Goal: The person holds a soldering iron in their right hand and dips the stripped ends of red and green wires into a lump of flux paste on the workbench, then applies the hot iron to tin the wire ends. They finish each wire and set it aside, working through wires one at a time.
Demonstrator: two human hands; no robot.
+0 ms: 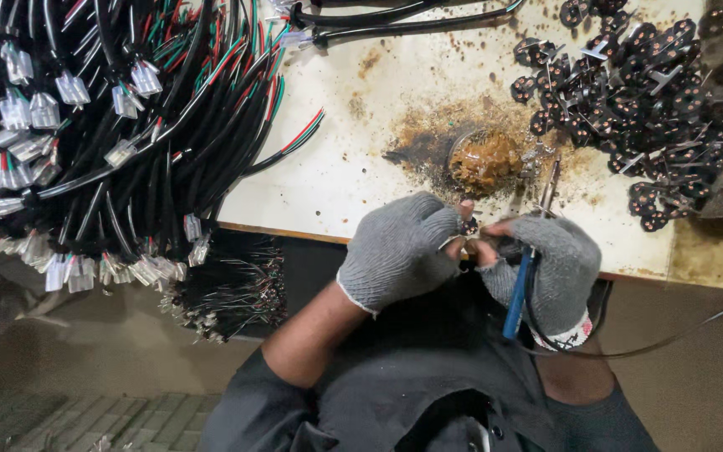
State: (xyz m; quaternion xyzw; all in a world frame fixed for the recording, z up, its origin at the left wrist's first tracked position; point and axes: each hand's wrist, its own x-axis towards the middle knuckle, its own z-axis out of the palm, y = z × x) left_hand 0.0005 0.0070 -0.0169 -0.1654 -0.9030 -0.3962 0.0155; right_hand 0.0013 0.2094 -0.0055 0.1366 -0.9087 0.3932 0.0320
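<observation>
Dark sleeves fill the bottom of the view, and from them two forearms reach up to the edge of a stained white worktable. Both hands wear grey fingerless knit gloves. The left hand is curled shut, its bare fingertips pinching a small black round part right at the table's near edge. The right hand is closed around a blue-handled soldering iron, whose metal tip points up past the part; a black cord loops from the handle off to the right. The two hands meet, fingertips touching at the part.

Just beyond the hands sits one small round tin holding brown, crusted flux, ringed by a dark brown spill on the tabletop. At the upper right lies one heap of black round parts like the pinched one, too many and too tangled to count. A large bundle of wire harnesses covers the left side: black cables with red and green strands, ending in many clear plastic connectors. Below it, a smaller bunch of stripped wire ends hangs over the table edge.
</observation>
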